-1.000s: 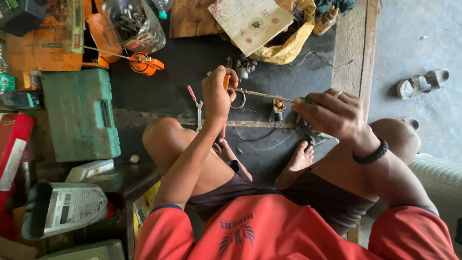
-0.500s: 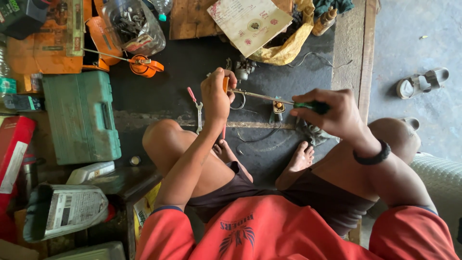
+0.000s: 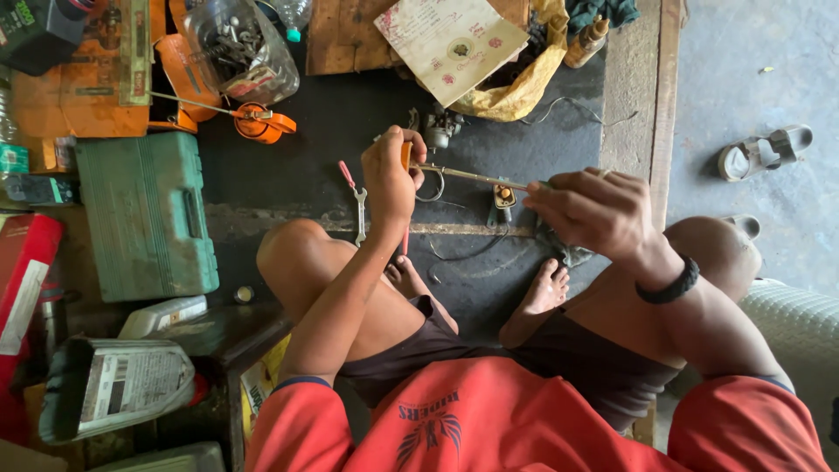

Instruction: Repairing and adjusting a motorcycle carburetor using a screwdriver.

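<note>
Sitting cross-legged on a dark mat (image 3: 323, 166), the person has both hands up over the middle of it. Left hand (image 3: 391, 179) is curled tight around a small orange part (image 3: 405, 156), only a sliver of it peeking out at the hand's 1 o'clock. Right hand (image 3: 594, 210) is closed around the handle end of a long thin screwdriver (image 3: 472, 177), and the shaft runs from that hand toward 9 o'clock straight into the orange part, so tip and part are touching. Can't really see the handle itself, fingers cover it.

Stuff lying around:
- a small wrench (image 3: 359, 214) on the mat at about 7 o'clock from the left hand, just beside the left knee
- a little carburettor-looking metal piece (image 3: 440, 128) at 1 o'clock from the left hand, near it
- a small yellow-topped bit (image 3: 503, 196) just under the shaft, at 9 o'clock from the right hand
- a green tool case (image 3: 144, 214) well off at 9 o'clock
- a clear jar (image 3: 240, 48) full of bolts at 11 o'clock, with an orange clamp thing (image 3: 262, 122) just below it
- a printed sheet (image 3: 450, 39) on a yellow bag (image 3: 516, 87) at 12 o'clock
- a sandal (image 3: 765, 153) out on the concrete at 2 o'clock from the right hand

Right wrist has a black band (image 3: 669, 284). Bare feet are tucked in right below the hands.
</note>
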